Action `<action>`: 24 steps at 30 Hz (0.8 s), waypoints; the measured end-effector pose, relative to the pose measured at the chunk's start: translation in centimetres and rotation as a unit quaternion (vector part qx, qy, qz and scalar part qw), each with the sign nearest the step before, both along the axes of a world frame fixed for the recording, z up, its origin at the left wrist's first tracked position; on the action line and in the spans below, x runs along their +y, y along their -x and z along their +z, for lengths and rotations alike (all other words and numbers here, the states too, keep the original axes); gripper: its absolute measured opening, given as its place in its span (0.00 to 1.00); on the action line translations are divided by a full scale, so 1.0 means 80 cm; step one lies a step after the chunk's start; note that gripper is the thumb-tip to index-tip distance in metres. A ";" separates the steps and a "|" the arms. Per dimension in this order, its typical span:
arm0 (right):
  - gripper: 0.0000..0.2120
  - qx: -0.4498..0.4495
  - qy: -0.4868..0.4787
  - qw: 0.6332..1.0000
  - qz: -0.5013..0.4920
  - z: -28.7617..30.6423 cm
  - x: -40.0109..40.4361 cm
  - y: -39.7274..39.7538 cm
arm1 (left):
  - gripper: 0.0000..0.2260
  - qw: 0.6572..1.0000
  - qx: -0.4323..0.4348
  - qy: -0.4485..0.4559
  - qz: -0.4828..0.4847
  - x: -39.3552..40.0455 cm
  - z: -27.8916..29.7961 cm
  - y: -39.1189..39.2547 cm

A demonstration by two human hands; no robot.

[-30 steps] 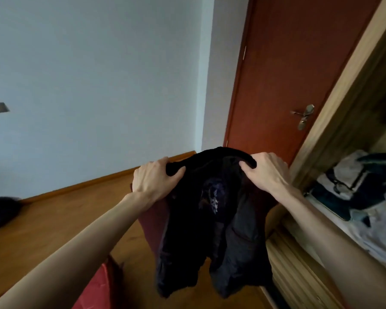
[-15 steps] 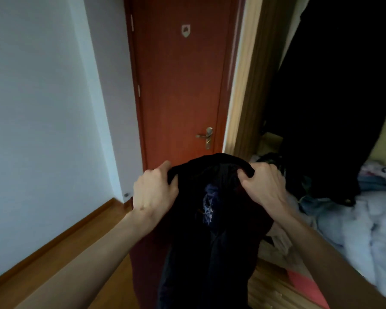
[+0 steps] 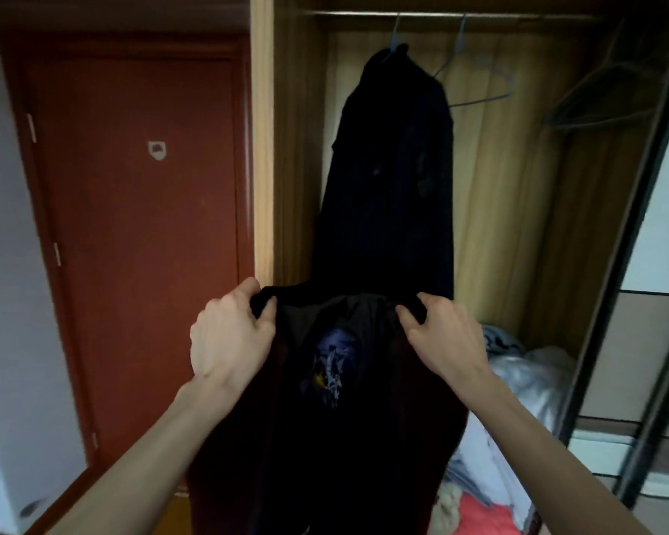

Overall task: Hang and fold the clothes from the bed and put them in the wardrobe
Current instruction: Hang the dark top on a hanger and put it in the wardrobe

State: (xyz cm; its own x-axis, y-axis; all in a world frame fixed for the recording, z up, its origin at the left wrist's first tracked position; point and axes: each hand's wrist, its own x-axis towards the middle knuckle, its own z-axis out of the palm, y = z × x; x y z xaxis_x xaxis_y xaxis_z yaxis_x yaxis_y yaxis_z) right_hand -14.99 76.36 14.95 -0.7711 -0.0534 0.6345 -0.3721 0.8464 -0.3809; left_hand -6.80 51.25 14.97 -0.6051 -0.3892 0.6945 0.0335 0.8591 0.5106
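Open wardrobe ahead; both arms outstretched, left hand and right hand fingers clenching dark garment

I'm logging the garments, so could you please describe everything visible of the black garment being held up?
The black garment with a blue printed patch is soft, dark cloth, hanging limp. The left hand and right hand each grip its top edge, stretching it level before the open wooden wardrobe. Its lower part leaves the frame.
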 end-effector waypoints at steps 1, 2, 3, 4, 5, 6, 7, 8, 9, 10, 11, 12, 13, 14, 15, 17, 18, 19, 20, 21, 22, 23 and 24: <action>0.22 0.008 -0.005 1.000 -0.007 0.007 0.009 0.003 | 0.07 1.000 0.006 0.002 0.000 0.007 0.007 0.010; 0.23 0.016 -0.015 1.000 -0.015 0.015 0.018 0.007 | 0.06 1.000 0.014 0.005 0.003 0.015 0.014 0.020; 0.24 0.024 -0.026 0.999 -0.018 0.023 0.026 0.012 | 0.06 1.000 0.023 0.008 0.008 0.024 0.022 0.030; 0.24 0.028 -0.033 0.999 -0.022 0.031 0.035 0.017 | 0.07 0.999 0.032 0.010 0.007 0.034 0.030 0.040; 0.24 0.030 -0.035 0.999 -0.026 0.040 0.044 0.023 | 0.07 0.999 0.040 0.012 -0.001 0.046 0.040 0.050; 0.23 0.031 -0.036 0.998 -0.029 0.048 0.052 0.030 | 0.07 0.999 0.046 0.014 -0.013 0.059 0.051 0.061; 0.22 0.031 -0.037 0.998 -0.029 0.056 0.060 0.037 | 0.06 0.998 0.053 0.014 -0.025 0.071 0.062 0.071; 0.21 0.031 -0.036 0.998 -0.029 0.064 0.068 0.045 | 0.06 0.997 0.061 0.013 -0.037 0.083 0.073 0.081; 0.21 0.028 -0.031 0.999 -0.026 0.073 0.077 0.054 | 0.06 0.996 0.067 0.011 -0.050 0.095 0.083 0.091; 0.22 0.018 -0.018 1.000 -0.018 0.082 0.085 0.063 | 0.06 0.996 0.070 0.007 -0.062 0.106 0.091 0.099; 0.22 0.002 0.003 1.000 0.001 0.091 0.094 0.073 | 0.06 0.995 0.070 0.001 -0.075 0.118 0.098 0.106; 0.21 -0.011 0.030 0.999 0.027 0.099 0.102 0.081 | 0.06 0.994 0.069 -0.005 -0.087 0.130 0.102 0.113; 0.19 -0.016 0.053 0.997 0.052 0.105 0.110 0.089 | 0.07 0.992 0.069 -0.012 -0.102 0.142 0.104 0.119; 0.18 -0.011 0.063 0.995 0.073 0.111 0.115 0.096 | 0.08 0.991 0.069 -0.016 -0.117 0.153 0.106 0.125; 0.20 -0.006 0.063 0.994 0.089 0.115 0.120 0.102 | 0.08 0.989 0.068 -0.018 -0.130 0.164 0.108 0.132; 0.23 0.001 0.053 0.992 0.115 0.118 0.128 0.111 | 0.07 0.986 0.064 -0.025 -0.149 0.184 0.109 0.146; 0.23 0.004 0.053 0.991 0.125 0.119 0.133 0.116 | 0.06 0.985 0.064 -0.029 -0.156 0.193 0.108 0.152; 0.23 0.006 0.056 0.990 0.132 0.118 0.138 0.122 | 0.06 0.984 0.064 -0.031 -0.162 0.201 0.107 0.157; 0.24 0.006 0.061 0.989 0.135 0.118 0.143 0.129 | 0.05 0.983 0.064 -0.031 -0.168 0.209 0.107 0.162; 0.24 0.003 0.066 0.989 0.133 0.117 0.148 0.135 | 0.04 0.982 0.062 -0.028 -0.176 0.215 0.107 0.167; 0.24 -0.001 0.069 0.989 0.131 0.116 0.154 0.140 | 0.05 0.981 0.061 -0.026 -0.184 0.220 0.108 0.173; 0.24 -0.004 0.070 0.989 0.131 0.114 0.160 0.146 | 0.06 0.980 0.059 -0.024 -0.190 0.225 0.110 0.179; 0.25 -0.006 0.070 0.989 0.129 0.113 0.165 0.150 | 0.09 0.979 0.057 -0.023 -0.193 0.228 0.112 0.185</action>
